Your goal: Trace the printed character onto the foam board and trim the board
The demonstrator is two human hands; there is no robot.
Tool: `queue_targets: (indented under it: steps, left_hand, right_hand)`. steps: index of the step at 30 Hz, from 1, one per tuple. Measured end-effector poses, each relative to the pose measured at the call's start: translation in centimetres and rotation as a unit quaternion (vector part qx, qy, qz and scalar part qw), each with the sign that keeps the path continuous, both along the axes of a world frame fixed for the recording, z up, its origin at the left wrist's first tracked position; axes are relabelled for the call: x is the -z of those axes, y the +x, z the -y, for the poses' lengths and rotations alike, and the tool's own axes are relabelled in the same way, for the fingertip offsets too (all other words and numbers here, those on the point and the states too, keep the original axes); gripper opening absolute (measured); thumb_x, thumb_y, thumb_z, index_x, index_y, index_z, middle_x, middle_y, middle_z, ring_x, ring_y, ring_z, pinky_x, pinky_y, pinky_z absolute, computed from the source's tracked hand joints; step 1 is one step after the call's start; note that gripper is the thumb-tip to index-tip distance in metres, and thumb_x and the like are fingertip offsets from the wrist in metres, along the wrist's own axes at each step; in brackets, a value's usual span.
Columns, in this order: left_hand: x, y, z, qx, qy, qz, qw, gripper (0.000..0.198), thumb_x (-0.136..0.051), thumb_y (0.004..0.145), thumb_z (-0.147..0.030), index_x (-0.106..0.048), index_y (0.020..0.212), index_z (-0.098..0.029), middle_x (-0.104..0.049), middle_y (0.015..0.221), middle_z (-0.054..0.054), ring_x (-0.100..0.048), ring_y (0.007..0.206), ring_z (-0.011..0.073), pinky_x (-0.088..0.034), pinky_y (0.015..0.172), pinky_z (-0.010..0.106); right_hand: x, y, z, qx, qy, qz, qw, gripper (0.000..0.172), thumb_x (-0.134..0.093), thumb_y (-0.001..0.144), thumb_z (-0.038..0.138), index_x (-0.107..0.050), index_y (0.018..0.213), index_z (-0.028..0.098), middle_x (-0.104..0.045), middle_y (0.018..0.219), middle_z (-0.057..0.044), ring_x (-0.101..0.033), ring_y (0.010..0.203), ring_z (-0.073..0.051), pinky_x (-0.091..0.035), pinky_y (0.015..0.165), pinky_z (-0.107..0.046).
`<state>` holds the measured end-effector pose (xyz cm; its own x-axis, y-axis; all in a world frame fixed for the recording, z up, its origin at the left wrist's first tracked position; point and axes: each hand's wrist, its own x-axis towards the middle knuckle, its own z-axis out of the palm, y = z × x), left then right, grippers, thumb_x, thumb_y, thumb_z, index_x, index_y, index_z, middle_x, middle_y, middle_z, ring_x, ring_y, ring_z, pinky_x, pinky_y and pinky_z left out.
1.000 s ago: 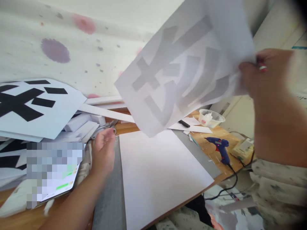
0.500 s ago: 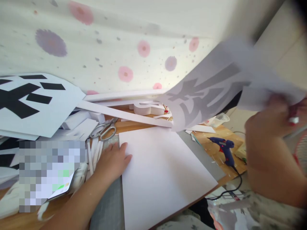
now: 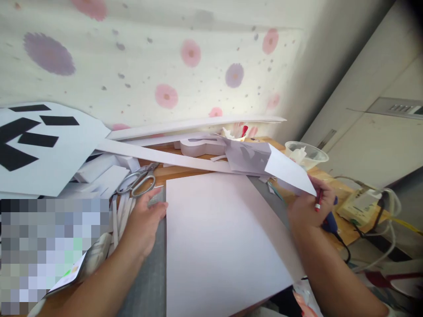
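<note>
My left hand [image 3: 147, 218] is open at the left edge of a blank white sheet [image 3: 221, 242], thumb and fingers apart, fingertips near its corner. The sheet lies on a grey cutting mat [image 3: 145, 273]. My right hand [image 3: 322, 193], beyond the sheet's right edge, is closed on the near end of a thin paper sheet [image 3: 287, 169]. That paper is bent over, with dark shapes showing faintly through it. A red pencil [image 3: 318, 201] with a pale end is also held in my right hand. Behind that wrist a blue glue gun [image 3: 329, 225] is partly hidden.
Scissors [image 3: 145, 184] lie behind my left hand, near white strips [image 3: 165, 157] and a white panel with black shapes [image 3: 72, 145]. A phone [image 3: 68, 275] rests at lower left. A clear plastic bowl [image 3: 324, 155] and a power strip with cables [image 3: 358, 204] are at right.
My right hand has come down and inward, lowering the raised printed paper to the back right of the mat. My left hand has shifted slightly left relative to the white sheet.
</note>
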<state>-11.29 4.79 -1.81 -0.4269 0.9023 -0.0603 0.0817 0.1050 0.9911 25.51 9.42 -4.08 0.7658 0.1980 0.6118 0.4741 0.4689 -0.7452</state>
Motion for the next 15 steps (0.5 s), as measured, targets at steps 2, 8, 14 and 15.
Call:
queue_targets:
  steps: [2,8,14,15]
  left_hand:
    - [-0.4,-0.1,-0.2,-0.014,-0.028,0.084,0.996,0.038,-0.063,0.066,-0.025,-0.058,0.103,-0.024,-0.065,0.089,0.002,-0.063,0.074,0.0139,-0.052,0.065,0.027]
    - [-2.1,0.7,0.5,0.087,-0.110,0.218,0.966,0.024,-0.072,0.063,-0.020,-0.064,0.085,-0.015,-0.066,0.066,0.003,-0.061,0.053,0.0162,-0.050,0.050,0.027]
    - [-3.4,1.3,2.6,0.177,-0.128,0.260,0.941,0.043,-0.079,0.060,-0.022,-0.066,0.100,-0.014,-0.074,0.082,0.010,-0.069,0.065,0.0273,-0.054,0.056,0.035]
    - [-3.7,1.2,2.9,0.177,-0.116,0.261,0.942,0.043,-0.079,0.060,-0.023,-0.066,0.100,-0.013,-0.074,0.082,0.010,-0.069,0.064,0.0273,-0.054,0.055,0.034]
  right_hand:
    - [0.2,-0.1,-0.2,0.003,-0.005,0.005,1.000,0.030,-0.048,0.064,0.016,-0.056,0.090,0.028,-0.067,0.102,-0.009,-0.063,0.100,-0.031,-0.048,0.086,-0.050]
    - [-0.1,-0.8,-0.4,-0.068,0.102,-0.083,0.989,0.027,-0.048,0.063,0.011,-0.057,0.089,0.015,-0.065,0.090,-0.005,-0.064,0.090,-0.021,-0.048,0.088,-0.043]
    - [-1.0,-0.9,0.0,-0.081,0.128,-0.109,0.982,0.023,-0.052,0.064,0.007,-0.061,0.084,0.014,-0.067,0.088,-0.005,-0.064,0.086,-0.018,-0.049,0.085,-0.037]
    - [-1.1,-0.9,0.2,-0.086,0.130,-0.106,0.982,0.022,-0.053,0.065,0.007,-0.061,0.084,0.014,-0.067,0.088,-0.005,-0.064,0.086,-0.019,-0.049,0.086,-0.037]
